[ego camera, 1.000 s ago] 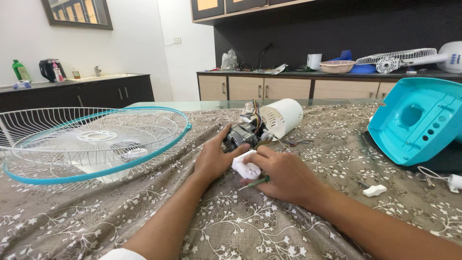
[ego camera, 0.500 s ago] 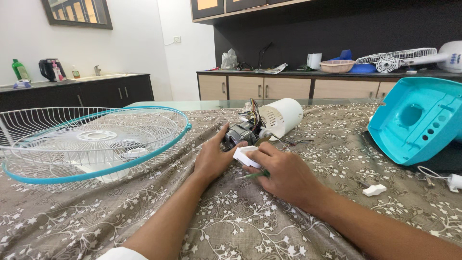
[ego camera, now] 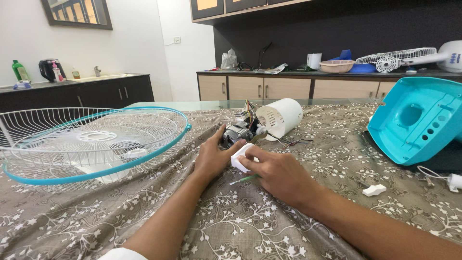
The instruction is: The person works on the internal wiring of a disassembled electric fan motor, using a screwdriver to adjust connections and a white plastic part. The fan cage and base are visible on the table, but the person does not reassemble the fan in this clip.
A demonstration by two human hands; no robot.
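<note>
Both my left hand and right hand pinch the small white plastic block mid-table beside the grey fan motor; refitting it there seems to need careful alignment.

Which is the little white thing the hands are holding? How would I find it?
Find the big round wire fan cage with its blue rim. Just right of it, the left hand and right hand meet on a small white plastic piece, beside the metal motor.
</note>
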